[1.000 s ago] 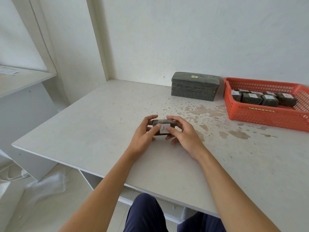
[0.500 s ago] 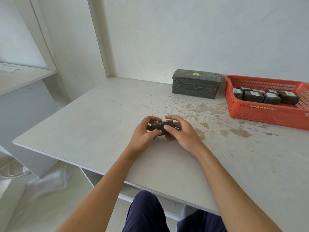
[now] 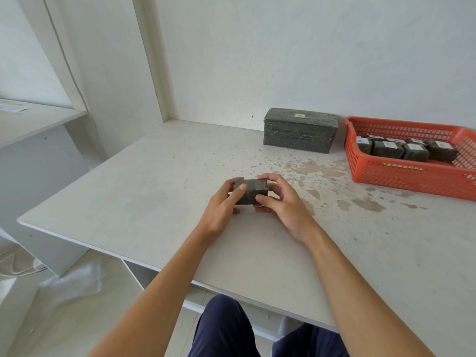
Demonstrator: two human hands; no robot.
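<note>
At the centre of the frame, a small dark block (image 3: pixel 251 191) sits low on the surface (image 3: pixel 154 197), with the left grip (image 3: pixel 221 207) and right grip (image 3: pixel 283 202) both curled round its ends. It looks mid-inspection and is not yet placed with the labelled blocks (image 3: pixel 386 148) in the orange basket (image 3: pixel 412 181) at the right.

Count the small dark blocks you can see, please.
5: one block gripped by the left hand and right hand; four blocks in a row in the red basket. Others may lie hidden behind them.
</note>
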